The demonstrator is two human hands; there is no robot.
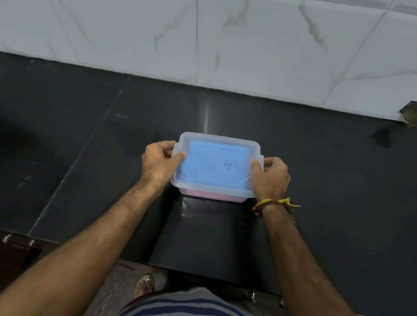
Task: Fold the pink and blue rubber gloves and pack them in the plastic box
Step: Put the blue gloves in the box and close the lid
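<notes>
The box [216, 167] – lid on, blue glove [213, 168] above pink glove [208, 194] inside – sits on the counter [64, 146], probably light and slippery, best held at its ends, where left hand [160, 161] and right hand [270, 178] grip it.

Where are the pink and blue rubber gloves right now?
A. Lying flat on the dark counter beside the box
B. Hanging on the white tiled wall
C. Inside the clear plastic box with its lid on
C: blue shows through the see-through lid and pink through the front wall of the clear plastic box, which the left hand and right hand grip at its ends.
</notes>
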